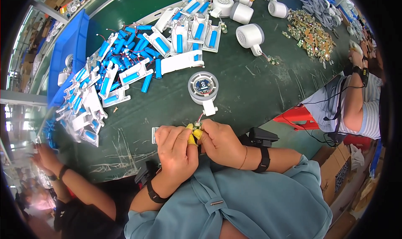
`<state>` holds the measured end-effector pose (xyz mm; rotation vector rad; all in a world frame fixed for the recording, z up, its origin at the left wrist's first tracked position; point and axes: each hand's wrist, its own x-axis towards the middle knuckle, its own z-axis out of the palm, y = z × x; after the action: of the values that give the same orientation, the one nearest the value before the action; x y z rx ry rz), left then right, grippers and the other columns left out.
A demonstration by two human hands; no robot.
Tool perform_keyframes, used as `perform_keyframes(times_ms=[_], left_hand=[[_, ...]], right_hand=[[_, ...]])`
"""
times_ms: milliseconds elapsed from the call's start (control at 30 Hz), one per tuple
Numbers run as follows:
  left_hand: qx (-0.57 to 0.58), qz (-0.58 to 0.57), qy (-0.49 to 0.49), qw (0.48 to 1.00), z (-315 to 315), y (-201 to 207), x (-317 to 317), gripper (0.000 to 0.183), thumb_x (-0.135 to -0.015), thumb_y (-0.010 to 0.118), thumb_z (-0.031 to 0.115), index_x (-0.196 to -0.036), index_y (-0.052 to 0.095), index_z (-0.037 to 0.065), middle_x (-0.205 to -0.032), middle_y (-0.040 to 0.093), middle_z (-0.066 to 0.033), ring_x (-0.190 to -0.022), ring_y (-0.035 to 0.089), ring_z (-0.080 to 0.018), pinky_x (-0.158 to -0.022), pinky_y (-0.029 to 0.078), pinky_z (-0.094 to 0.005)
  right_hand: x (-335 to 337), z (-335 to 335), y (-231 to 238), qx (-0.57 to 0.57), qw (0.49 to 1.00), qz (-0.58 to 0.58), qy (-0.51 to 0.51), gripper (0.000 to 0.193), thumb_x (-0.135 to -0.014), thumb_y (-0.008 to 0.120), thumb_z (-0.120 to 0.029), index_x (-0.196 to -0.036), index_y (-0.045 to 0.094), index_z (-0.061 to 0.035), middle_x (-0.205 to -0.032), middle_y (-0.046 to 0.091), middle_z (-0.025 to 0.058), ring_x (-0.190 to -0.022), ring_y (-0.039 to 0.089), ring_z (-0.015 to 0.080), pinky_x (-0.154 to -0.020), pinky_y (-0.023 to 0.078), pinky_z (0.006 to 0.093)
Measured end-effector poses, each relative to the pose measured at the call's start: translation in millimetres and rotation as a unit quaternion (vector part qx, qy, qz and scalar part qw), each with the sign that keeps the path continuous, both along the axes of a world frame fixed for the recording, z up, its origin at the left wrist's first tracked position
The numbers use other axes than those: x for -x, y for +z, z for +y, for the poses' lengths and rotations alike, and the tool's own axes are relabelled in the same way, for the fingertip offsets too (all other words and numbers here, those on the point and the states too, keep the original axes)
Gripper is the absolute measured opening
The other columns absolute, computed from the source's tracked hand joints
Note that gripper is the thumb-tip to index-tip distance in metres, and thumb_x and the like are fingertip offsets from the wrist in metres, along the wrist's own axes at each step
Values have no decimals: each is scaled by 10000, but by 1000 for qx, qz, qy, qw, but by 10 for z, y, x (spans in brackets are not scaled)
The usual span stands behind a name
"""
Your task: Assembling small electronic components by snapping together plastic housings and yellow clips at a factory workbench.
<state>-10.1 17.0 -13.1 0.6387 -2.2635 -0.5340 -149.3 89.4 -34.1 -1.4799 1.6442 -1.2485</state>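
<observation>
My left hand [176, 149] and my right hand [222, 143] meet at the near edge of the green table. Both are closed, thumbs and fingertips pinching a small circuit board [197, 124] between them. Yellow coverings wrap some of the fingertips. Thin red and white wires run from the board to the neck of a round white fan head [213, 108]. That fan head lies on the table just beyond my hands, its dark display facing up. My fingers hide most of the board.
Blue battery cells [145, 83] and white handle shells [180, 62] pile up at left, beside a blue bin [67, 59]. Several white fan heads [250, 36] stand at the back, near heaped circuit boards [312, 38]. Co-workers' arms [90, 188] show on both sides.
</observation>
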Motion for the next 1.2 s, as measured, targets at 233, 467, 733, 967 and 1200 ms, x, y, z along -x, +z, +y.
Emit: perform_keyframes(times_ms=[233, 467, 733, 967, 1200], left_hand=[[-1, -26, -13, 1000, -68, 52, 23, 292, -656, 601, -26, -946, 633, -40, -917, 639, -136, -811, 577, -314, -800, 422, -429], [-82, -55, -43, 994, -194, 77, -68, 312, -737, 624, 39, -1045, 621, -15, -1010, 662, -138, -898, 606, -329, -887, 422, -432], [-126, -98, -9, 987, -178, 190, 30, 264, -725, 723, 23, -982, 661, 8, -918, 688, -115, -822, 637, -278, -782, 495, -353], [-113, -108, 0, 988, -194, 212, 63, 226, -699, 730, 19, -918, 675, 7, -843, 695, -106, -767, 641, -267, -722, 512, -361], [-94, -85, -2, 992, -201, 193, 81, 250, -645, 737, 10, -888, 681, 10, -828, 699, -98, -755, 638, -263, -701, 517, -359]], right_hand=[[26, -16, 44, -8, 1000, -11, -4, 51, -944, 520, -26, -918, 485, 0, -653, 611, 113, -555, 650, 220, -511, 505, 337], [46, 4, 30, -7, 998, -68, 19, 61, -922, 538, -22, -968, 508, 4, -700, 639, 103, -596, 661, 202, -531, 509, 324], [24, 1, 58, 3, 999, -30, -11, 140, -862, 627, -44, -930, 516, 8, -703, 627, 154, -587, 637, 296, -532, 489, 357], [21, 0, 71, -7, 999, -42, -6, 185, -854, 661, -82, -904, 509, 12, -693, 621, 155, -594, 635, 302, -537, 490, 366], [25, 3, 59, -3, 999, -40, -5, 204, -846, 677, -94, -908, 515, 13, -683, 618, 152, -585, 631, 298, -531, 489, 363]])
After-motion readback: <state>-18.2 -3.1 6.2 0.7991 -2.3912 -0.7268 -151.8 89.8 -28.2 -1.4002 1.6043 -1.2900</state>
